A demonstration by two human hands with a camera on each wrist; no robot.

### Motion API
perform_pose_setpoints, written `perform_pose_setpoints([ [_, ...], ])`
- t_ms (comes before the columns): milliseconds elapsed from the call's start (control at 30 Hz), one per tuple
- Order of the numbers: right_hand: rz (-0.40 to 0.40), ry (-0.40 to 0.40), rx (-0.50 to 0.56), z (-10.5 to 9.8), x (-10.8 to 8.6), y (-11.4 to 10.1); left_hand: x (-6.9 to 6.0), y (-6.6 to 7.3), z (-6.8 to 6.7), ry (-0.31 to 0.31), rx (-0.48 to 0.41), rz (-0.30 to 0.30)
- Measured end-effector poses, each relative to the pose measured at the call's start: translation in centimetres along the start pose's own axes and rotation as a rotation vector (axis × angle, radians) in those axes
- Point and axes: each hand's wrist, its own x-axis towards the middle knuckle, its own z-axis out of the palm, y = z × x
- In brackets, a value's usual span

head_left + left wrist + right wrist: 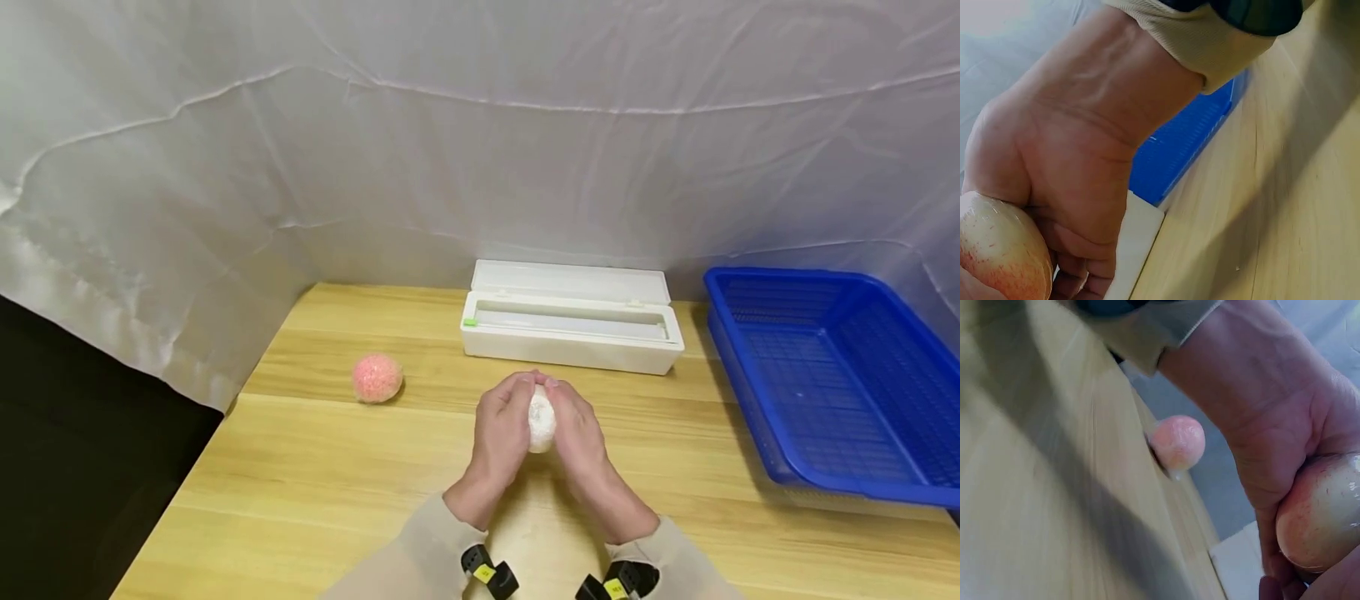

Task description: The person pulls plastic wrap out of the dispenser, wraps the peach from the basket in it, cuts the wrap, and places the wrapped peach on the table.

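Note:
Between both palms, above the table, is a peach [542,423], pale with red streaks and covered in shiny clear film. My left hand [501,425] curls round its left side, and my right hand [581,429] cups the right side; the fingertips meet at the far end. The left wrist view shows the peach [1004,247] against the left palm; in the right wrist view the peach [1322,515] sits against the right palm. Part of the fruit is hidden by the hands. To the left, a pink film-wrapped fruit [377,378] lies on the wooden table [315,475].
Beyond the hands stands a long white cling film dispenser [573,348], its lid [570,279] raised. A blue plastic basket [757,408] is at the right. Grey sheeting [480,167] hangs behind the table.

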Motion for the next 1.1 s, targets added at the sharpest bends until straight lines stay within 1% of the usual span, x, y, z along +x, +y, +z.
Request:
perform_pose_setpoints([
  [100, 0.057, 0.015, 0.175, 0.1, 0.0, -0.1, 0.1, 0.2, 0.0, -0.021, 0.002, 0.032],
  [200, 0.087, 0.026, 0.342, 0.2, 0.0, -0.2, 0.2, 0.5, 0.0, -0.048, -0.017, 0.042],
  [233, 0.090, 0.024, 0.375, 0.3, 0.0, -0.3, 0.2, 0.6, -0.1, -0.054, -0.025, 0.039],
  [267, 0.092, 0.020, 0.384, 0.3, 0.1, -0.3, 0.3, 0.6, -0.1, -0.056, -0.031, 0.032],
  [300, 0.103, 0.010, 0.375, 0.3, 0.1, -0.3, 0.4, 0.5, -0.2, -0.056, -0.037, 0.018],
  [333, 0.118, 0.006, 0.345, 0.2, 0.1, -0.3, 0.5, 0.5, -0.2, -0.053, -0.059, -0.004],
  [367, 0.120, -0.005, 0.275, 0.0, 0.2, -0.4, 0.6, 0.5, -0.2, -0.050, -0.089, -0.032],
  [400, 0.091, -0.020, 0.200, -0.2, 0.3, -0.3, 0.8, 0.5, -0.3, -0.051, -0.136, -0.067],
  [467, -0.017, -0.024, 0.012, -0.6, 0.3, -0.1, 1.1, 0.5, -0.3, -0.054, -0.231, -0.143],
  [500, -0.089, -0.022, -0.082, -0.8, 0.4, 0.0, 1.2, 0.5, -0.3, -0.052, -0.274, -0.184],
  [567, -0.279, -0.023, -0.256, -0.9, 0.4, 0.3, 1.2, 0.7, -0.4, -0.051, -0.338, -0.248],
  [600, -0.362, -0.018, -0.303, -0.8, 0.4, 0.4, 1.2, 0.7, -0.4, -0.060, -0.349, -0.267],
  [633, -0.407, -0.004, -0.337, -0.7, 0.4, 0.5, 1.0, 0.8, -0.5, -0.072, -0.342, -0.281],
  [667, -0.424, 0.004, -0.337, -0.6, 0.3, 0.5, 0.9, 0.9, -0.5, -0.088, -0.333, -0.297],
  [700, -0.423, 0.012, -0.317, -0.5, 0.3, 0.4, 0.7, 1.1, -0.5, -0.112, -0.325, -0.312],
  [733, -0.400, 0.029, -0.282, -0.5, 0.3, 0.3, 0.6, 1.1, -0.5, -0.138, -0.316, -0.320],
  [800, -0.309, 0.077, -0.164, -0.5, 0.4, 0.0, 0.4, 1.2, -0.5, -0.194, -0.287, -0.316],
  [867, -0.225, 0.106, -0.047, -0.4, 0.3, -0.4, 0.3, 1.2, -0.4, -0.230, -0.217, -0.280],
  [900, -0.199, 0.126, -0.015, -0.4, 0.3, -0.5, 0.3, 1.2, -0.2, -0.230, -0.181, -0.250],
  [933, -0.183, 0.141, -0.007, -0.3, 0.2, -0.6, 0.2, 1.2, -0.1, -0.223, -0.148, -0.218],
  [1000, -0.183, 0.163, -0.039, -0.2, 0.0, -0.7, 0.2, 1.1, 0.2, -0.194, -0.083, -0.162],
  [1033, -0.189, 0.178, -0.059, -0.2, 0.0, -0.7, 0.2, 1.1, 0.3, -0.172, -0.061, -0.146],
  [1100, -0.200, 0.205, -0.094, -0.2, 0.0, -0.6, 0.2, 1.1, 0.4, -0.139, -0.059, -0.139],
])
